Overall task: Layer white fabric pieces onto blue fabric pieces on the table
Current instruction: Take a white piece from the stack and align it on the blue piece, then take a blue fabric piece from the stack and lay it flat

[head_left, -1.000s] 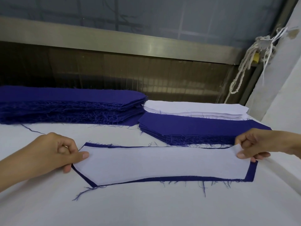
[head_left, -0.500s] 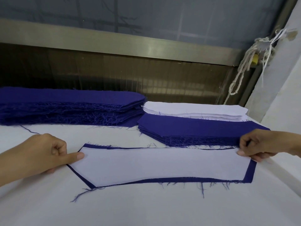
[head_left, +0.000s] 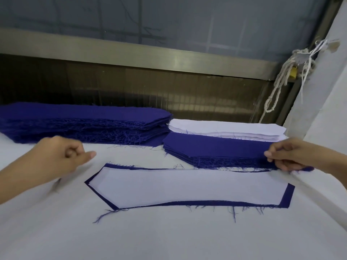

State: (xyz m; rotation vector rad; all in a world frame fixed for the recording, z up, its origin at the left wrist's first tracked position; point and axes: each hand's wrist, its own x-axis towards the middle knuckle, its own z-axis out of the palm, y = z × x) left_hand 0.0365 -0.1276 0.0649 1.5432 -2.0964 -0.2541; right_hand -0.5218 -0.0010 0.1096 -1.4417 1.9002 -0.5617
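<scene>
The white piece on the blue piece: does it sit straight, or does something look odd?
Slightly off-centre. The white piece leaves a wide band of the blue piece at the right end, only a thin strip at the left and far edges. Frayed threads trail from the near edge.

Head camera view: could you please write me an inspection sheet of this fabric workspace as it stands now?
Surface: white table, flat and cloth-covered.
Job's things: one white piece lies flat on a blue piece, with a blue border showing along its edges. Behind stand a tall blue stack, a smaller blue stack and a white stack.
Clutter: loose blue threads fray from the cut edges.
Hands: left hand hovers with fingers curled, holding nothing. Right hand pinches the right end of the smaller blue stack.
Cables: nothing seen; a knotted white cord hangs far right.
Surroundings: metal rail below glass; pale wall at right.
</scene>
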